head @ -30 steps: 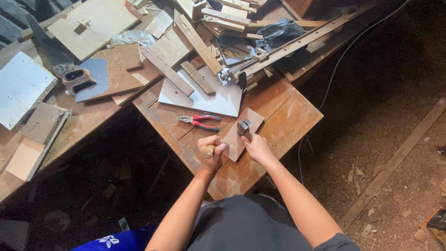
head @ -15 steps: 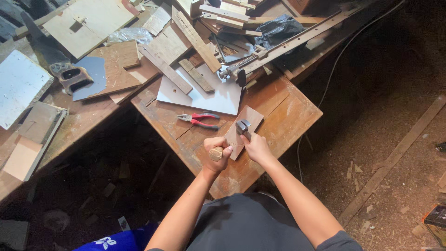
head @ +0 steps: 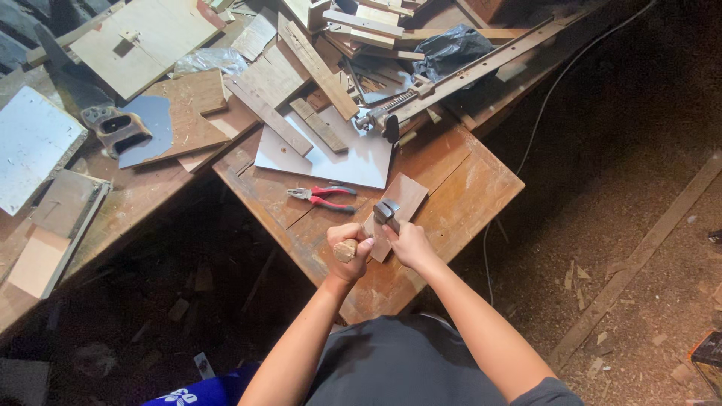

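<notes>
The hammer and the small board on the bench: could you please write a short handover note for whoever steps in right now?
Left hand: fist closed round the wooden handle of the hammer; the metal head rests on the small board.
Right hand: pressing on the near edge of that board, holding it flat on the bench.
Nearby: red-handled pliers lie left of the board, untouched; a white sheet lies behind them.
Done: board laid on the bench, hammer in hand.
Left: the pictures do not show any nail or mark under the hammer head, so how far the hammering has got cannot be told.
</notes>
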